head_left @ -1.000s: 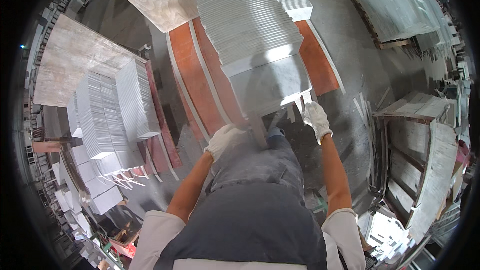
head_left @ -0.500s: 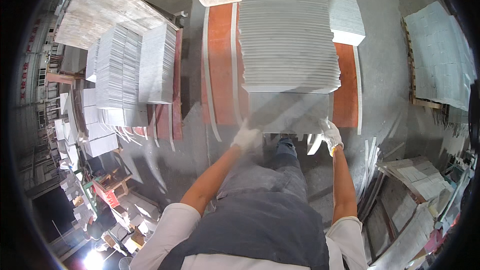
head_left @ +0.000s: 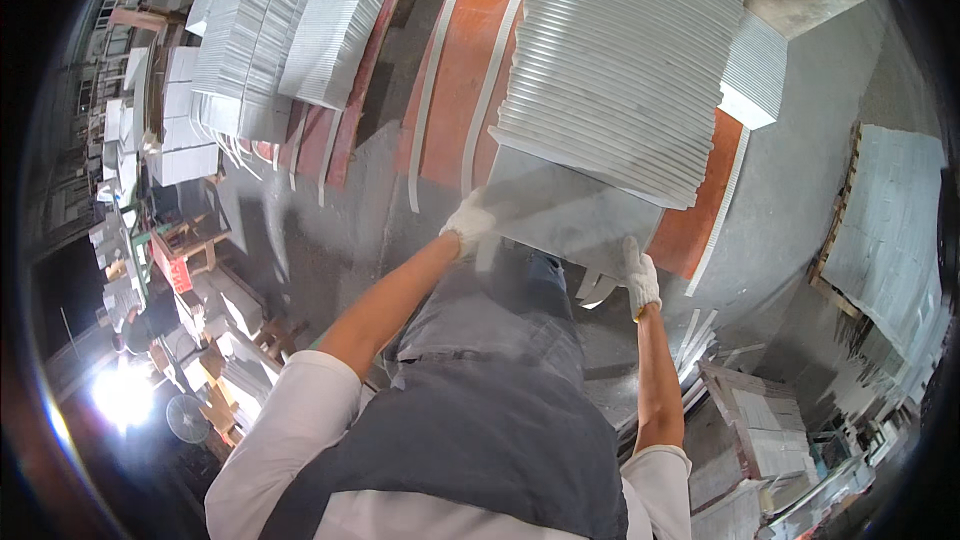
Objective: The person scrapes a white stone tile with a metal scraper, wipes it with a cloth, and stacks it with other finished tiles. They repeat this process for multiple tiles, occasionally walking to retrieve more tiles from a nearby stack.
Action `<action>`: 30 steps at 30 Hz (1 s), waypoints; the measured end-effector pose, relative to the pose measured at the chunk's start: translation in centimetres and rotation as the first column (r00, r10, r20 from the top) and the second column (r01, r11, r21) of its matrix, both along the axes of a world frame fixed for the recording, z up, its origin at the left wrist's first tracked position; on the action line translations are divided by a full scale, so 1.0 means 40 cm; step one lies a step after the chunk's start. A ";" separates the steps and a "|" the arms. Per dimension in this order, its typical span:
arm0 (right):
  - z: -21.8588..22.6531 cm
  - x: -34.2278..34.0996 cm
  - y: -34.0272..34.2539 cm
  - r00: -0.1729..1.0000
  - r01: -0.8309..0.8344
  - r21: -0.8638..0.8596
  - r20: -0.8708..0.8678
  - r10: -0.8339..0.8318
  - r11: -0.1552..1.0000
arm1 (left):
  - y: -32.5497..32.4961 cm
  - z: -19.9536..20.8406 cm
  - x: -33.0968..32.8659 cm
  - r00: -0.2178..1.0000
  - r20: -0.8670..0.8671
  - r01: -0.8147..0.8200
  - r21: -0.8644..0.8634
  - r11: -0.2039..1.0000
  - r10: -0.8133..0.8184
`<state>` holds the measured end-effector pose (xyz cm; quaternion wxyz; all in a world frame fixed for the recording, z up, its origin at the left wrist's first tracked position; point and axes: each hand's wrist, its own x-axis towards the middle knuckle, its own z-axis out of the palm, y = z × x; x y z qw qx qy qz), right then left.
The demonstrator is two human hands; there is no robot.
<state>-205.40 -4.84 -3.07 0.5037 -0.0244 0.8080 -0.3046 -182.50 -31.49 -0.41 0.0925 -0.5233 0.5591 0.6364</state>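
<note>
A grey rectangular stone tile spans the space between my two hands, at the near end of a long row of similar tiles standing on edge. My left hand, in a white glove, grips the tile's left edge. On its right side, my right hand, gloved too, holds the near right corner with the fingers along the edge. The undersides of both grips are hidden. The tile's far edge meets the front of the row; I cannot tell whether they touch.
The row stands on an orange-red board with pale strips. More tile stacks stand at the far left. A wrapped pallet is at the right. Wooden crates and loose strips lie at the lower right.
My view has turned, so the row now slants and the surroundings have shifted. Both hands still hold the tile, which now appears tilted, its right side lower in the picture.
</note>
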 end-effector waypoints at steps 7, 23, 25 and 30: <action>0.010 -0.013 -0.004 0.988 0.030 -0.064 0.152 -0.020 0.997 | -0.085 -0.093 0.016 0.986 -0.068 0.156 0.121 0.980 -0.149; -0.067 -0.050 0.088 0.924 -0.372 -0.205 0.016 0.383 0.905 | -0.125 -0.037 -0.072 0.993 0.084 0.052 0.285 0.957 -0.079; -0.075 -0.068 0.087 0.926 -0.334 -0.187 0.118 0.359 0.924 | -0.125 -0.005 -0.084 0.986 0.117 0.082 0.261 0.962 -0.116; -0.056 -0.119 0.081 0.893 -0.351 -0.121 0.255 0.371 0.928 | -0.133 0.010 -0.080 0.929 0.106 0.340 0.126 0.932 -0.354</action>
